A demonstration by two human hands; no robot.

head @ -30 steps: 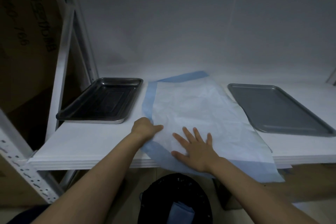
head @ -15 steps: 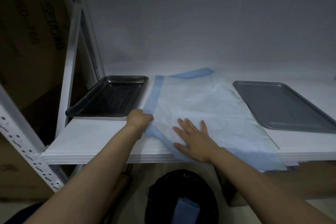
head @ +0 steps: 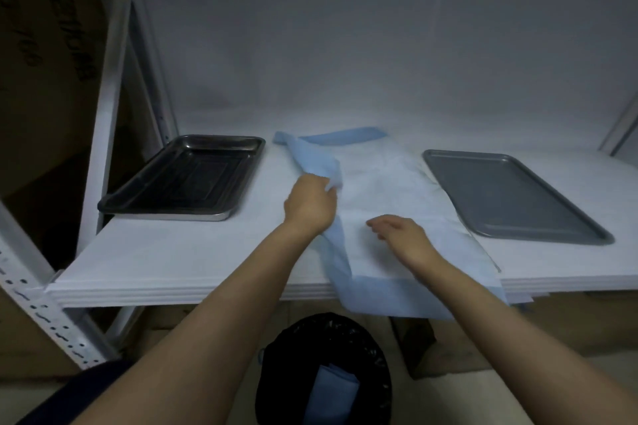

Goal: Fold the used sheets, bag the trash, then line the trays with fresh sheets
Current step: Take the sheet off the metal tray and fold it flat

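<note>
Nearest, below the shelf edge, a black-lined trash bin [head: 369, 355] holds a folded blue sheet [head: 333, 397]. Above it, the white-and-blue sheet [head: 390, 190] lies on the shelf [head: 172, 252] between the two trays, its near blue border hanging over the front edge. The left hand [head: 309, 205] grips the sheet's left edge, which is raised and turned over toward the middle. The right hand [head: 402, 235] sits over the sheet with fingers loosely bent, holding nothing; whether it touches the sheet cannot be told. Farther back are the dark tray [head: 186, 179] on the left and the grey tray [head: 511, 193] on the right, both unlined. With nothing pinning the sheet, the left hand's pull could drag it sideways, or the overhang could slide it off toward the bin.
</note>
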